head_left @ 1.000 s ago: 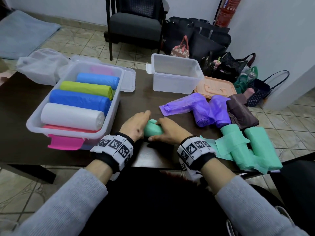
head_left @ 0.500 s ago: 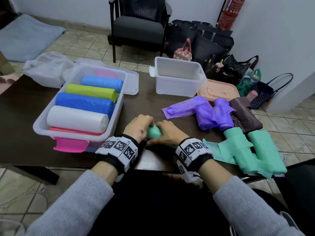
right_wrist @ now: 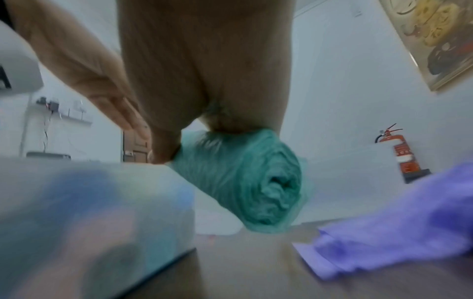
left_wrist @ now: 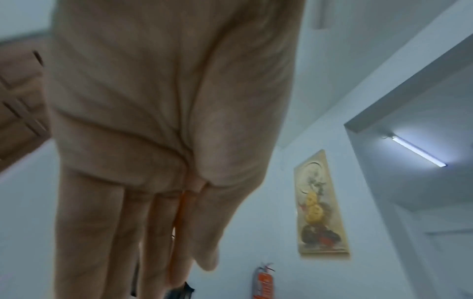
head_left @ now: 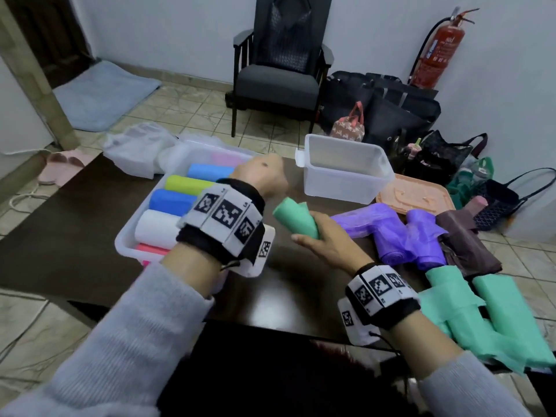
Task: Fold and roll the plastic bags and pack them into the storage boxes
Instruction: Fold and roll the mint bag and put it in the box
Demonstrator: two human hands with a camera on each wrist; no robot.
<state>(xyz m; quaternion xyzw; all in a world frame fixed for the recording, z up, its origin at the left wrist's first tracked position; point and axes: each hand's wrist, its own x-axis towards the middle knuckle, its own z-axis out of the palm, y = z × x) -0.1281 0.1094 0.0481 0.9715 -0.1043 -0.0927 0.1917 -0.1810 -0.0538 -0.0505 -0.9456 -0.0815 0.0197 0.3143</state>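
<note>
Right hand grips the green roll above the table, between the full box and purple bags. Left hand, fingers straight, holds nothing above that box.

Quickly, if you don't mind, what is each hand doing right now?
Left hand: open, fingers straight, holding nothing.
Right hand: grips the green roll, lifted off the table.

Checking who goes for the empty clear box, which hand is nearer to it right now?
Left. The left hand hovers just beside the empty clear box; the right hand is lower, nearer the person, gripping the green roll.
</note>
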